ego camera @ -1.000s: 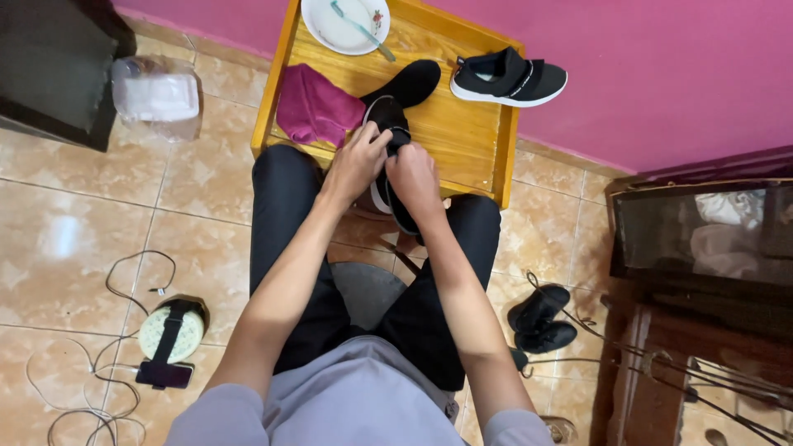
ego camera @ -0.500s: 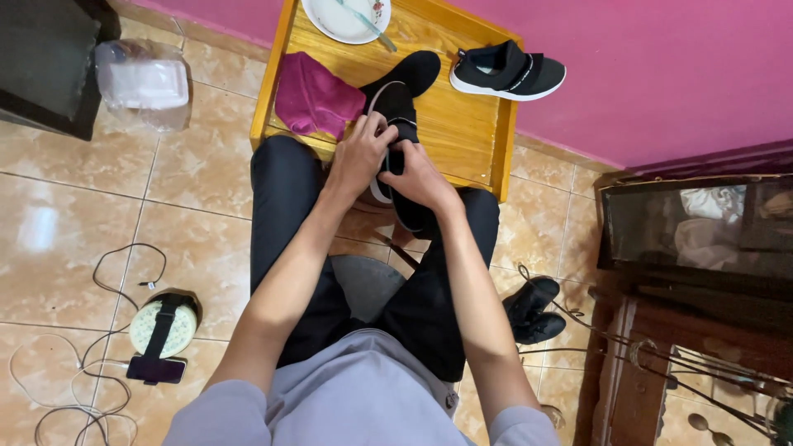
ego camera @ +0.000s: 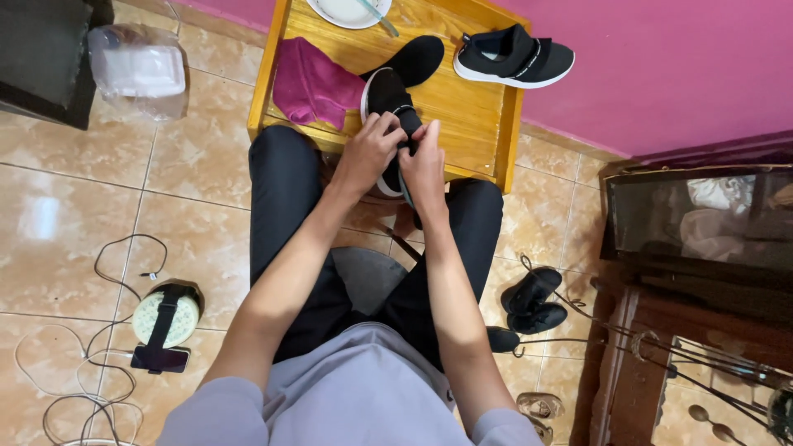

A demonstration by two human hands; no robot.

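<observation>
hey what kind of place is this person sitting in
Probably a room in a home, not a workshop. The floor is glossy beige tile under a bright pink wall, a low wooden table carries a plate and black sneakers, and more shoes lie loose on the floor.

I've got both arms stretched forward, elbows slightly bent. My left hand (ego camera: 368,153) and right hand (ego camera: 423,161) meet, touching, fingers curled in a pinching grip, knuckles up.
</observation>
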